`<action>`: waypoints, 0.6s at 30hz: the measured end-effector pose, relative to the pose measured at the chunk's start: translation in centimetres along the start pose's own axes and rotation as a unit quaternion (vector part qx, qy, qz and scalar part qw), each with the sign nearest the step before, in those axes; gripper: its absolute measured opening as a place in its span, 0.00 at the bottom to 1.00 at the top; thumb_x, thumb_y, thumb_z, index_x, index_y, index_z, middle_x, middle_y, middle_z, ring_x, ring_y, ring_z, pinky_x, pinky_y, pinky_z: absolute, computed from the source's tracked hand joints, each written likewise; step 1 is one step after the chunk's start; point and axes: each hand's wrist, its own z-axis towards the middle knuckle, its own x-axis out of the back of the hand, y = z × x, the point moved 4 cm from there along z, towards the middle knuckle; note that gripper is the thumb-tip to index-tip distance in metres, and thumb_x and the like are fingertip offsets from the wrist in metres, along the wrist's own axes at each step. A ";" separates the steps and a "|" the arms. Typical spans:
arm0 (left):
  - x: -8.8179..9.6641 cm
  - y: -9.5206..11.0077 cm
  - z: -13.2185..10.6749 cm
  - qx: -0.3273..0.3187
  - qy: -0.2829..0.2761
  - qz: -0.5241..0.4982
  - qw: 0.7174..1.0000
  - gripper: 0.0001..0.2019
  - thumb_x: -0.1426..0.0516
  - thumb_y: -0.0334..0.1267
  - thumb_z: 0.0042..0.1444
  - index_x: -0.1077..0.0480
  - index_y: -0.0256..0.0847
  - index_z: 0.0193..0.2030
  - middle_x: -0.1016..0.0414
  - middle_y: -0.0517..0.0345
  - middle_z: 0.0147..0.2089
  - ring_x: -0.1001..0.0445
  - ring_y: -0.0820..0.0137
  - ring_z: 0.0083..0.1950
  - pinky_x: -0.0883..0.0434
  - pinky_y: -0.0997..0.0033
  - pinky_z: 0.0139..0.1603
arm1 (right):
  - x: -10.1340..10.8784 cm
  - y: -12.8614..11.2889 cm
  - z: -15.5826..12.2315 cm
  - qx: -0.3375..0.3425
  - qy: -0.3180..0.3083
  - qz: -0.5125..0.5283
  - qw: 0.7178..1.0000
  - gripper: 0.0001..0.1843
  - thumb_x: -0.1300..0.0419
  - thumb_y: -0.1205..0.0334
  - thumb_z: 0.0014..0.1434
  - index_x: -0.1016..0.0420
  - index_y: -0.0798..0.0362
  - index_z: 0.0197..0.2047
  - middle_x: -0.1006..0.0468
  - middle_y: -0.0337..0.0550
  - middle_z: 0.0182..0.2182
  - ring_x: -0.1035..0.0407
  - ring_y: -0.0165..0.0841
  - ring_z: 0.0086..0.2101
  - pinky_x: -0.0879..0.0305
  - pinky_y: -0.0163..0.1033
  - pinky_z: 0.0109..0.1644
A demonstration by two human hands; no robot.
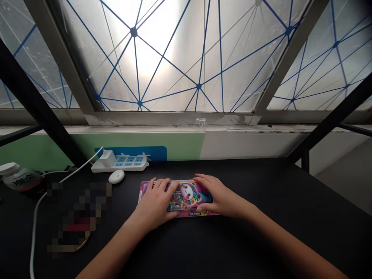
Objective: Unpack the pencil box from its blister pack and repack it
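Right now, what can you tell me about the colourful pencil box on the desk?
The pencil box is a flat pink rectangle with a bright cartoon face print and small lettering along its near edge. It lies flat on the black desk, long side toward the camera. The left hand and right hand rest on its two ends, covering them.

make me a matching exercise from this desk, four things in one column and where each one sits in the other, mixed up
Things:
1. pencil box
2. power strip
3. white oval case
4. bottle

Places:
A. far left edge of the desk, lying on its side
B. against the green and blue back panel, with a white plug in it
C. flat on the desk under the left hand and right hand
D. on the desk just in front of the strip

Pairs: 1-C, 2-B, 3-D, 4-A
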 end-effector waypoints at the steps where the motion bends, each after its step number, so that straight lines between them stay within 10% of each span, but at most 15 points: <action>1: 0.0 0.3 0.0 -0.008 0.018 0.010 1.000 0.39 0.35 0.52 0.54 0.42 0.48 0.69 0.32 0.44 0.63 0.34 0.50 0.63 0.45 0.40 0.66 | 0.2 -0.3 0.6 0.003 -0.001 -0.010 1.000 0.46 0.35 0.33 0.51 0.36 0.52 0.65 0.34 0.56 0.63 0.41 0.50 0.62 0.46 0.56 0.66; 12: 2.1 -0.4 -0.4 -0.031 0.148 0.047 0.987 0.42 0.40 0.63 0.55 0.44 0.44 0.71 0.39 0.40 0.69 0.40 0.46 0.69 0.54 0.36 0.70 | 1.0 -2.8 1.3 0.004 0.118 -0.115 0.986 0.42 0.26 0.38 0.40 0.30 0.51 0.53 0.25 0.48 0.44 0.28 0.44 0.40 0.31 0.48 0.44; 18: 3.9 0.0 -0.5 0.001 0.064 0.064 0.996 0.22 0.36 0.48 0.58 0.30 0.40 0.55 0.24 0.49 0.48 0.26 0.55 0.50 0.40 0.44 0.63 | -0.6 -5.5 -0.8 0.077 0.150 -0.226 0.959 0.16 0.37 0.51 0.62 0.29 0.52 0.48 0.20 0.49 0.36 0.27 0.42 0.33 0.33 0.44 0.36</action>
